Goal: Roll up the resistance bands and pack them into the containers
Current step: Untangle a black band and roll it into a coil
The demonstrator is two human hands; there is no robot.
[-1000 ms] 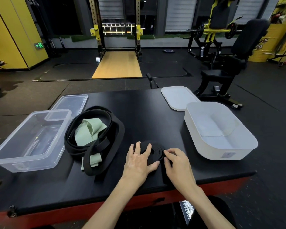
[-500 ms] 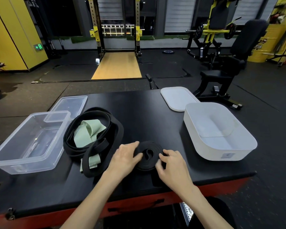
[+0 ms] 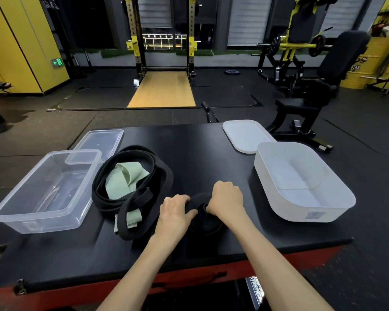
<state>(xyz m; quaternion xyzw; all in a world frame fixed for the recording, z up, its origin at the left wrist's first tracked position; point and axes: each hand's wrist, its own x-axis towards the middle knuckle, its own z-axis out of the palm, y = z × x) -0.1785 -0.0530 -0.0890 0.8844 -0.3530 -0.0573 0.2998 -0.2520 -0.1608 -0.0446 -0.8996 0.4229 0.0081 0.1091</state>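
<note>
Desk (image 3: 211, 153): matte black top, red front edge along the bottom of the frame.
Floor (image 3: 54, 131): dark rubber matting, seams visible.
Upper centre: power rack (image 3: 133, 41), black uprights with yellow brackets, standing at the far end of a wooden platform (image 3: 164, 88).
Upper left: yellow wall panels (image 3: 20, 41); lit green exit sign (image 3: 57, 62) on a dark strip beside them.
Right of the platform: round weight plate (image 3: 232, 72) flat on the floor.
Upper right: yellow-framed machine (image 3: 294, 41); black padded seat unit (image 3: 344, 50) in front of it; yellow drum (image 3: 366, 68) at the frame edge, lettering unreadable.
Back wall: grey shutters (image 3: 245, 19).
</note>
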